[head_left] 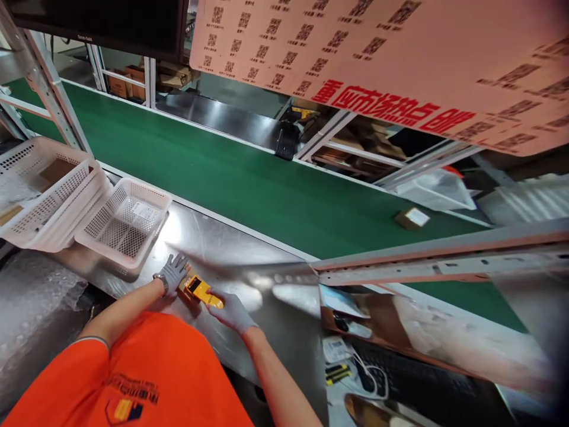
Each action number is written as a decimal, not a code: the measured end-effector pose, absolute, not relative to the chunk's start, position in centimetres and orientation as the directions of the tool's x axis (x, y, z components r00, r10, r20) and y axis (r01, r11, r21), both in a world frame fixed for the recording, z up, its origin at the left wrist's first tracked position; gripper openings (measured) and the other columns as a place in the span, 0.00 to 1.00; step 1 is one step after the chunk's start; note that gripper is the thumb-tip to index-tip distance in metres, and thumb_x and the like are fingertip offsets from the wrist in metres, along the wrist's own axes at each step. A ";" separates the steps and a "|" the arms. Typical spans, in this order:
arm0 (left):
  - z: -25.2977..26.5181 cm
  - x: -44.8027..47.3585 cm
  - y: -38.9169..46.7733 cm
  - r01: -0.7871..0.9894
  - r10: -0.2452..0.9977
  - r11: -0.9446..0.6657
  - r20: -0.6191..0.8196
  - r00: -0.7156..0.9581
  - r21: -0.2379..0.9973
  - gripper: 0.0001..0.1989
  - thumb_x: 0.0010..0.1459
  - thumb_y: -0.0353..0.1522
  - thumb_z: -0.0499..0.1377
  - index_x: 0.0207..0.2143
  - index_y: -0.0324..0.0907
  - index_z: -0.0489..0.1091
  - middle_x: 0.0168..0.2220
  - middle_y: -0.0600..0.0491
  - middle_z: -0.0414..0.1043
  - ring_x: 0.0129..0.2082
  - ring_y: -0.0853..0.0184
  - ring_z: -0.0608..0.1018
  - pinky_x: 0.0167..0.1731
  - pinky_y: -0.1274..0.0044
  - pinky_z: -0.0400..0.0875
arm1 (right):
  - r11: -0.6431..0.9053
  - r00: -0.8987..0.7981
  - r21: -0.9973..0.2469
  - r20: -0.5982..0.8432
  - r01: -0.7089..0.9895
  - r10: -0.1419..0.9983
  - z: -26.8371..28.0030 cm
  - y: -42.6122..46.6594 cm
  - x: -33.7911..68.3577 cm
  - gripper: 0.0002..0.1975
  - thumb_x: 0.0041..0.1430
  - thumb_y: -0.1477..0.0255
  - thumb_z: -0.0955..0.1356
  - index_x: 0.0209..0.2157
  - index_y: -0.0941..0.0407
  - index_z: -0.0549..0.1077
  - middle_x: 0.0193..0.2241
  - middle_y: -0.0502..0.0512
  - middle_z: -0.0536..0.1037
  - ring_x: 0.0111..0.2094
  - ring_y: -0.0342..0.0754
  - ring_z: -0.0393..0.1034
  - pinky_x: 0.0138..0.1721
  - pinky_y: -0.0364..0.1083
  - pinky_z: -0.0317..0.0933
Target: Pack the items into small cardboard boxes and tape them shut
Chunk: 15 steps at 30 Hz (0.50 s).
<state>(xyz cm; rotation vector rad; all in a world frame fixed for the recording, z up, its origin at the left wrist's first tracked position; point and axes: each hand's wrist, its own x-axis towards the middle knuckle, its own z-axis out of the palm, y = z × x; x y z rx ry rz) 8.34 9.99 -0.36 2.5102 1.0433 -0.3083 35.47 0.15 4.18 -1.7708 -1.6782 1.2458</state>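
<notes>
My right hand, in a grey glove, is closed around the handle end of a yellow handheld device with a dark window at its front. The device is over a small brown cardboard box on the metal worktop, covering part of it; I cannot tell whether the two touch. My left hand, gloved in grey too, is at the far left end of the box with its fingers spread; nothing shows in its grasp. A watch or bracelet is on the left wrist.
A white perforated basket stands left of my hands, beside stacked baskets. Behind the worktop runs a green conveyor belt carrying a small box. A metal rail crosses at right, above a keyboard. A pink sign hangs overhead.
</notes>
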 end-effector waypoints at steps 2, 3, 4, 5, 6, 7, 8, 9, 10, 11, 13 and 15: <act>-0.5 8.4 9.9 0.725 0.625 -0.639 -0.375 0.685 0.259 0.63 0.49 0.37 0.76 0.84 0.41 0.54 0.85 0.30 0.45 0.84 0.29 0.49 0.78 0.39 0.45 | -0.238 -0.124 -0.749 -0.392 0.618 0.911 5.5 -0.8 37.0 0.25 0.49 0.66 0.76 0.50 0.53 0.90 0.40 0.57 0.92 0.39 0.59 0.86 0.43 0.51 0.77; -0.5 8.4 9.9 0.727 0.623 -0.640 -0.385 0.681 0.249 0.63 0.50 0.36 0.76 0.84 0.41 0.54 0.85 0.30 0.45 0.84 0.30 0.49 0.79 0.39 0.45 | -0.253 -0.125 -0.720 -0.427 0.646 0.896 6.2 -1.2 37.7 0.24 0.49 0.67 0.75 0.49 0.52 0.90 0.39 0.56 0.92 0.38 0.58 0.86 0.42 0.51 0.75; -0.5 8.3 9.9 0.728 0.622 -0.642 -0.391 0.678 0.241 0.62 0.50 0.36 0.76 0.84 0.41 0.54 0.85 0.30 0.44 0.84 0.30 0.49 0.79 0.40 0.45 | -0.260 -0.125 -0.690 -0.455 0.676 0.882 6.9 -1.5 38.5 0.24 0.48 0.67 0.75 0.49 0.51 0.91 0.38 0.55 0.92 0.36 0.57 0.85 0.40 0.49 0.74; -0.6 8.3 9.9 0.728 0.620 -0.643 -0.397 0.677 0.236 0.62 0.51 0.35 0.76 0.84 0.41 0.53 0.85 0.30 0.44 0.84 0.30 0.49 0.79 0.40 0.45 | -0.262 -0.123 -0.660 -0.476 0.704 0.871 7.4 -1.8 39.0 0.23 0.48 0.68 0.75 0.47 0.49 0.91 0.36 0.54 0.91 0.35 0.55 0.84 0.39 0.49 0.72; -0.6 8.3 10.0 0.728 0.617 -0.644 -0.402 0.676 0.235 0.61 0.52 0.35 0.76 0.84 0.41 0.53 0.85 0.30 0.45 0.84 0.31 0.50 0.79 0.41 0.45 | -0.258 -0.121 -0.637 -0.488 0.727 0.864 7.9 -1.9 39.4 0.22 0.48 0.68 0.75 0.46 0.48 0.91 0.35 0.53 0.91 0.34 0.55 0.83 0.39 0.48 0.70; -0.7 8.3 10.0 0.728 0.614 -0.644 -0.410 0.674 0.233 0.61 0.52 0.34 0.75 0.84 0.42 0.53 0.85 0.30 0.46 0.84 0.31 0.51 0.79 0.41 0.46 | -0.252 -0.121 -0.621 -0.494 0.742 0.861 8.2 -1.8 39.6 0.21 0.47 0.68 0.76 0.45 0.48 0.91 0.34 0.52 0.90 0.34 0.54 0.82 0.38 0.47 0.69; -0.9 8.3 10.0 0.730 0.613 -0.643 -0.417 0.671 0.230 0.60 0.53 0.33 0.74 0.84 0.42 0.53 0.84 0.30 0.48 0.84 0.32 0.52 0.78 0.41 0.47 | -0.247 -0.121 -0.613 -0.495 0.751 0.860 8.3 -1.6 39.5 0.21 0.47 0.68 0.76 0.45 0.47 0.91 0.33 0.52 0.90 0.33 0.53 0.81 0.38 0.47 0.68; -1.1 8.3 10.0 0.732 0.614 -0.643 -0.419 0.669 0.226 0.59 0.54 0.33 0.74 0.84 0.43 0.53 0.84 0.30 0.49 0.83 0.32 0.53 0.78 0.41 0.47 | -0.244 -0.124 -0.610 -0.497 0.754 0.859 8.2 -1.2 39.2 0.21 0.46 0.68 0.76 0.44 0.48 0.91 0.32 0.51 0.89 0.32 0.53 0.80 0.37 0.47 0.67; -1.3 8.3 10.0 0.734 0.619 -0.643 -0.416 0.666 0.219 0.58 0.55 0.32 0.72 0.84 0.43 0.52 0.84 0.31 0.50 0.83 0.33 0.53 0.78 0.41 0.48 | -0.244 -0.126 -0.615 -0.495 0.750 0.860 8.0 -0.8 38.8 0.20 0.46 0.69 0.76 0.44 0.49 0.92 0.30 0.51 0.88 0.32 0.52 0.79 0.36 0.47 0.66; -1.5 8.3 10.0 0.736 0.625 -0.644 -0.411 0.664 0.210 0.57 0.57 0.33 0.71 0.84 0.43 0.52 0.84 0.31 0.51 0.83 0.34 0.54 0.78 0.40 0.48 | -0.252 -0.123 -0.624 -0.493 0.740 0.861 7.8 -0.4 38.4 0.20 0.46 0.69 0.76 0.43 0.50 0.92 0.29 0.50 0.87 0.31 0.51 0.78 0.36 0.46 0.65; -1.9 8.3 10.0 0.739 0.634 -0.646 -0.405 0.659 0.193 0.55 0.59 0.34 0.70 0.84 0.41 0.52 0.84 0.29 0.50 0.83 0.33 0.54 0.78 0.40 0.48 | -0.293 -0.100 -0.629 -0.513 0.720 0.853 7.1 0.4 37.9 0.17 0.46 0.70 0.76 0.40 0.51 0.91 0.26 0.49 0.86 0.30 0.50 0.76 0.35 0.46 0.64; -2.2 8.3 10.1 0.746 0.644 -0.641 -0.404 0.650 0.178 0.54 0.60 0.36 0.71 0.83 0.38 0.54 0.84 0.27 0.48 0.83 0.31 0.53 0.77 0.40 0.48 | -0.340 -0.060 -0.610 -0.539 0.716 0.840 6.6 0.7 38.2 0.12 0.47 0.70 0.76 0.35 0.52 0.91 0.23 0.48 0.84 0.29 0.50 0.76 0.34 0.46 0.63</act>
